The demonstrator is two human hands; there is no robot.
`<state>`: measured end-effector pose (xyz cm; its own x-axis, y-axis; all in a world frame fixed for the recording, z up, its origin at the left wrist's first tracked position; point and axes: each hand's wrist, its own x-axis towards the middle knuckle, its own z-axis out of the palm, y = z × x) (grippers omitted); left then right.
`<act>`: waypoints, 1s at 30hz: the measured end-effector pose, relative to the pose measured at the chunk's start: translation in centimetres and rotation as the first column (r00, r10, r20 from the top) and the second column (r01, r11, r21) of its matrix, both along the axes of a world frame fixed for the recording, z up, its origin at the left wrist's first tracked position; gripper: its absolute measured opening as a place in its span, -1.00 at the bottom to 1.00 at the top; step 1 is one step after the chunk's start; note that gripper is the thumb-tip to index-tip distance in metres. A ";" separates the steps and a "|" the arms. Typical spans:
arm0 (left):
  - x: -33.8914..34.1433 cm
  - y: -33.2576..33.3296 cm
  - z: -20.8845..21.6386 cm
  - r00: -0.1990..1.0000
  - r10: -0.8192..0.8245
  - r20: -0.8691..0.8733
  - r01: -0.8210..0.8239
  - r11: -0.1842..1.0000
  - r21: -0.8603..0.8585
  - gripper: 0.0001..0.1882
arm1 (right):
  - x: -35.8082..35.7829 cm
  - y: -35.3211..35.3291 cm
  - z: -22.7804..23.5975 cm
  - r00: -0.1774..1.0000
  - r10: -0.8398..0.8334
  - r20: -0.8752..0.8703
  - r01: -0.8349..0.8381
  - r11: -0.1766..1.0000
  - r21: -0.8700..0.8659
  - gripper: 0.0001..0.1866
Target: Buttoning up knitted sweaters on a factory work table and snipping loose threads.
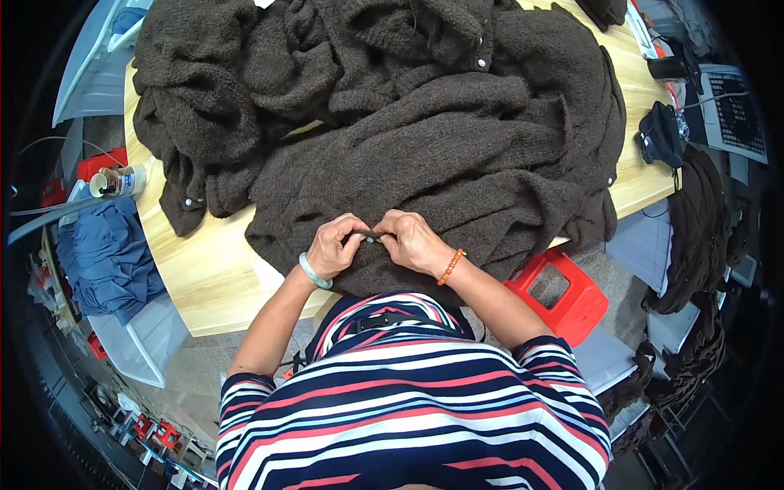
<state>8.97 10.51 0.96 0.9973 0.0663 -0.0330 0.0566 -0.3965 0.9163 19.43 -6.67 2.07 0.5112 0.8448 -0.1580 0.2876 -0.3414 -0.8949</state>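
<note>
A dark brown knit sweater (425, 163) lies spread over the near part of the table, its lower part hanging toward me. My left hand (333, 247), with a pale bangle at the wrist, pinches an edge of the knit. Close beside it my right hand (413, 242), wearing an orange bead bracelet, pinches the same edge. Between the fingertips sits a small shiny button (370, 239). The fingers partly hide the pinched strip of fabric.
More brown knitwear (204, 90) is heaped at the back of the wooden table (192, 273). A jar (118, 181) stands by the left edge, above blue cloth (110, 253) in a bin. A red stool (563, 298) is at right. A dark cap-like item (660, 135) lies on the right edge.
</note>
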 end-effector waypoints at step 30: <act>2.4 -1.8 1.9 0.994 0.035 -0.106 -0.016 0.984 0.180 -0.80 | 1.7 -1.8 2.4 0.993 -0.100 0.067 0.091 0.987 0.130 -0.81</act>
